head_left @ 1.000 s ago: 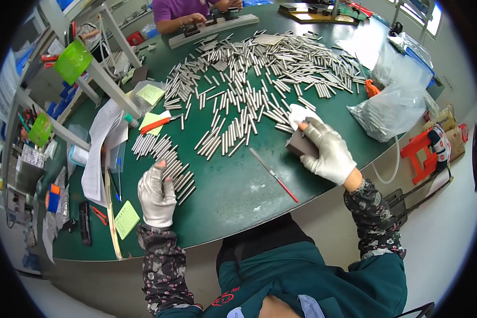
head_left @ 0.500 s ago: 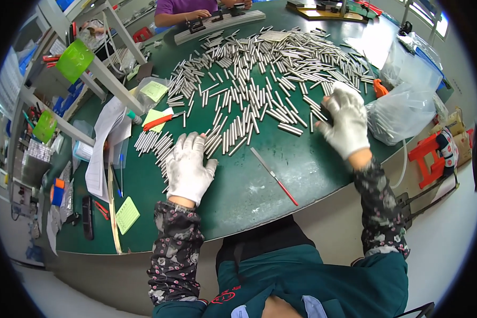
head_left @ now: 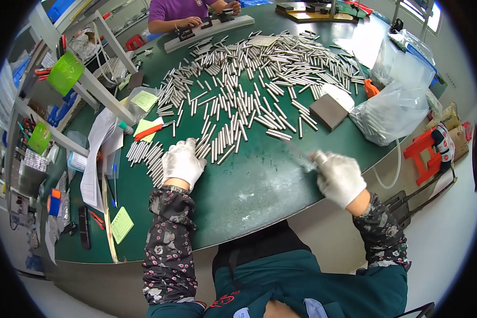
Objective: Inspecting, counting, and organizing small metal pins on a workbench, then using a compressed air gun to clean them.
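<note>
My left hand [head_left: 183, 163], in a white glove with bare fingertips, lies on the green tabletop. Its thumb is apart from the bent fingers, and the fingertips rest at the edge of the short metal rods [head_left: 225, 139]. A row of rods [head_left: 155, 165] lies beside it on the left. My right hand [head_left: 340, 179], gloved the same way, is closed near the table's front right edge. From its fingers points a slim metal file [head_left: 298, 155], its blade smeared by motion and its red handle hidden in the hand. A dark brown block [head_left: 331, 111] sits beyond my right hand.
A large spread of rods [head_left: 302, 58] covers the table's far half. Plastic bags [head_left: 389, 114] stand at the right edge. At left are an orange-handled knife [head_left: 149, 132], papers [head_left: 96, 159], and a grey shelf frame. Across the table a person in purple [head_left: 180, 13] works at a metal rail.
My right hand has come off the dark block and moved toward me, taking hold of the file that lay on the table. My left hand stays near the rods. The whole view has shifted slightly.
</note>
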### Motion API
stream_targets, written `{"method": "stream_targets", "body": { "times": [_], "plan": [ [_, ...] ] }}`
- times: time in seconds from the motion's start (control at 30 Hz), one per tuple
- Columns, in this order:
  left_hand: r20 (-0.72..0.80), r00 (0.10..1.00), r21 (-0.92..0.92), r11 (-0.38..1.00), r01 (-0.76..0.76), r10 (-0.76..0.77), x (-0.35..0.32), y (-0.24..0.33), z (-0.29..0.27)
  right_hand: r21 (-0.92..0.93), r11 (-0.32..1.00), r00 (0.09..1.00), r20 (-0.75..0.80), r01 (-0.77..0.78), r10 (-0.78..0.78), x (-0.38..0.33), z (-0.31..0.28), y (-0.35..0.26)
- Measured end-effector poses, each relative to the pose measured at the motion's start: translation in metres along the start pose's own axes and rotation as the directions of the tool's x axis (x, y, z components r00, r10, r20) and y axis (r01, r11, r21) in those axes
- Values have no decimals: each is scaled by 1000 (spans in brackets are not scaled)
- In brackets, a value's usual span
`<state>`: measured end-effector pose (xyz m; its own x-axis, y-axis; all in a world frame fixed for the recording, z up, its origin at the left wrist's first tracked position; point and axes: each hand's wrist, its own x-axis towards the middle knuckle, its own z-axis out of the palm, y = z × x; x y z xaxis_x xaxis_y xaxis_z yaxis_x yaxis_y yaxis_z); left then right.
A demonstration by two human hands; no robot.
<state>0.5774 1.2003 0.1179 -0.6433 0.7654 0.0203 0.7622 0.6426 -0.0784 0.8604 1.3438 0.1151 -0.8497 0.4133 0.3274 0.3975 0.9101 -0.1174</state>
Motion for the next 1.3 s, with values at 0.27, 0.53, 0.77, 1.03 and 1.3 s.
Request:
{"method": "stream_targets", "body": {
  "times": [0.27, 0.53, 0.77, 1.03, 1.3],
  "plan": [
    [-16, 1000, -109, 994, 23, -25, 3, 16, 3, -222, 953, 977, -108, -204, 184, 19, 10, 35],
    [-89, 994, -233, 971, 45, -68, -12, 42, 3, 226, 951, 977, -95, 209, -192, 84, 46, -47],
    [-414, 909, -374, 900, -225, 55, -8, 25, 27, 159, 939, 952, -22, 304, -304, 122, 85, -56],
    [-299, 928, -459, 819, -344, 222, -24, 40, 25, 329, 873, 924, 3, 360, -382, 93, 72, -43],
    [-305, 939, -696, 635, -335, 160, -55, 43, 29, 370, 864, 934, -28, 341, -357, 63, 50, -34]
  ]
}}
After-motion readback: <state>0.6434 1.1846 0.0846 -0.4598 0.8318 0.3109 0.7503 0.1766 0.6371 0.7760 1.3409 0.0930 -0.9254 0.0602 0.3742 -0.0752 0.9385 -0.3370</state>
